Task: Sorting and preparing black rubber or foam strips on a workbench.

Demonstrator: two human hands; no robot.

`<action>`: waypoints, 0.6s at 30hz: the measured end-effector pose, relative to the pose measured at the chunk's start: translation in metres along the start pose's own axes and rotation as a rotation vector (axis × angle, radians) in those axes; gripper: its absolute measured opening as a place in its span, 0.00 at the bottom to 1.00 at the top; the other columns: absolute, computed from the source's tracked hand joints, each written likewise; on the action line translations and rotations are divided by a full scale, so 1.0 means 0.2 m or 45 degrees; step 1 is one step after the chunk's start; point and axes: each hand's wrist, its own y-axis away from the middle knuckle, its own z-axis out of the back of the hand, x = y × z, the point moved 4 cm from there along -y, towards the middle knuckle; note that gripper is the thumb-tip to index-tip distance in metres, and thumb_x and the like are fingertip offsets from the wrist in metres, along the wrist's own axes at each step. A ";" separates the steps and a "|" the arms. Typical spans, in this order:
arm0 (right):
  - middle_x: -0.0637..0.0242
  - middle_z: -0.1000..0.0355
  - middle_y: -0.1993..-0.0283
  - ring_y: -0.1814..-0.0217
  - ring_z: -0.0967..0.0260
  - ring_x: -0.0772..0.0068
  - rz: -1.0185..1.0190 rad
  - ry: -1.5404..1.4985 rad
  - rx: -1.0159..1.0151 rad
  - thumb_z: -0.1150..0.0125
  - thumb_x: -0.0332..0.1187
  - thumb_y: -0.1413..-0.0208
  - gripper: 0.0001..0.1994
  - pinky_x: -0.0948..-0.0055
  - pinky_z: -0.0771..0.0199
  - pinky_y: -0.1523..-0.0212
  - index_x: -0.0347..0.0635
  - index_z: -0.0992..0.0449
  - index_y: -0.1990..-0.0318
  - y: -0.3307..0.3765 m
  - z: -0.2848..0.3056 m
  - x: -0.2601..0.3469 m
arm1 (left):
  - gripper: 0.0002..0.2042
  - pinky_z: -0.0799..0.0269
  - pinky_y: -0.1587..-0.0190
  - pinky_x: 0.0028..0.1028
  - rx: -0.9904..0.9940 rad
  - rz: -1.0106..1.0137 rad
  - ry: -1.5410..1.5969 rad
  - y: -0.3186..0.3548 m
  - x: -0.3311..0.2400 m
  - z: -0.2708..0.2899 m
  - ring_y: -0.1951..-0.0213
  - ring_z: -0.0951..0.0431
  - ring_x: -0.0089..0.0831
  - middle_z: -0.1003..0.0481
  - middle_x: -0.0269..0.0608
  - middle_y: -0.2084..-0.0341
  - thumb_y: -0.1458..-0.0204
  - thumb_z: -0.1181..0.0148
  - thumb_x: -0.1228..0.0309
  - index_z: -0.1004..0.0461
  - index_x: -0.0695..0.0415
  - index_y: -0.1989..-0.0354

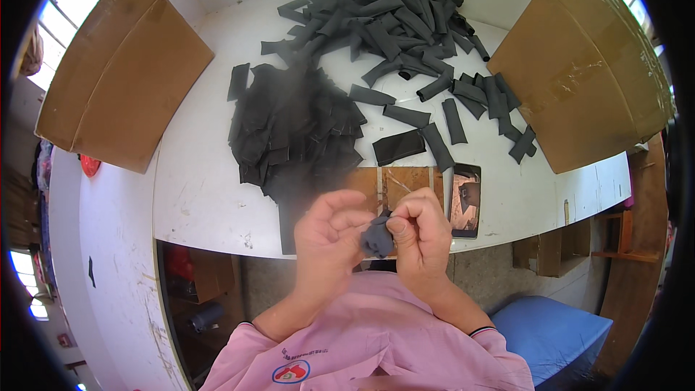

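Close to my body, just over the table's front edge, a small bunched piece of dark grey cloth (377,237) is between my two hands. My right hand (426,242) pinches it between thumb and bent index finger. My left hand (324,240) has curled fingers, with the thumb and fingertips against the cloth's left side; its exact grip is partly hidden. Beyond my left hand lies a heap of flat dark grey cloth pieces (289,130). Several rolled or tube-shaped dark cloth pieces (405,116) lie loose ahead of my hands.
A large pile of dark cloth tubes (391,11) covers the table's far part. Cardboard boxes stand at left (123,72) and right (579,65). A brown board (409,179) and a phone (465,201) lie at the front edge of the white table (203,195). A blue-covered surface (554,333) is lower right.
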 end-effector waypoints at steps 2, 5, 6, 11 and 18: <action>0.63 0.39 0.77 0.76 0.40 0.69 -0.079 -0.077 0.044 0.48 0.23 0.53 0.03 0.76 0.40 0.76 0.36 0.35 0.72 -0.02 0.01 0.01 | 0.17 0.42 0.85 0.12 0.261 0.149 0.368 -0.02 -0.02 0.00 0.84 0.36 0.12 0.28 0.46 0.68 0.53 0.52 0.82 0.40 0.63 0.52; 0.65 0.40 0.77 0.76 0.41 0.75 -0.417 -0.487 0.308 0.49 0.25 0.52 0.03 0.78 0.41 0.75 0.36 0.35 0.73 -0.06 -0.02 -0.01 | 0.19 0.45 0.88 0.13 0.656 0.357 0.927 -0.05 -0.06 -0.07 0.89 0.41 0.11 0.29 0.46 0.69 0.53 0.55 0.81 0.42 0.64 0.49; 0.67 0.40 0.78 0.75 0.42 0.78 -0.448 -0.458 0.346 0.50 0.27 0.50 0.04 0.79 0.41 0.75 0.36 0.35 0.73 -0.09 -0.03 -0.01 | 0.20 0.46 0.89 0.13 0.795 0.418 1.117 -0.05 -0.07 -0.09 0.91 0.44 0.11 0.29 0.46 0.69 0.52 0.56 0.81 0.44 0.64 0.48; 0.76 0.40 0.81 0.81 0.44 0.85 -0.990 -0.920 0.413 0.50 0.36 0.46 0.09 0.85 0.44 0.80 0.41 0.34 0.73 0.00 -0.07 -0.37 | 0.19 0.50 0.87 0.16 0.369 0.490 0.886 -0.20 0.16 0.12 0.93 0.47 0.13 0.29 0.45 0.73 0.51 0.61 0.80 0.42 0.66 0.48; 0.77 0.40 0.79 0.79 0.46 0.87 -0.992 -0.902 0.460 0.51 0.33 0.46 0.08 0.86 0.45 0.77 0.41 0.34 0.74 -0.04 -0.10 -0.38 | 0.18 0.50 0.87 0.16 0.331 0.559 1.040 -0.16 0.11 0.06 0.92 0.47 0.13 0.31 0.36 0.81 0.50 0.57 0.79 0.41 0.64 0.48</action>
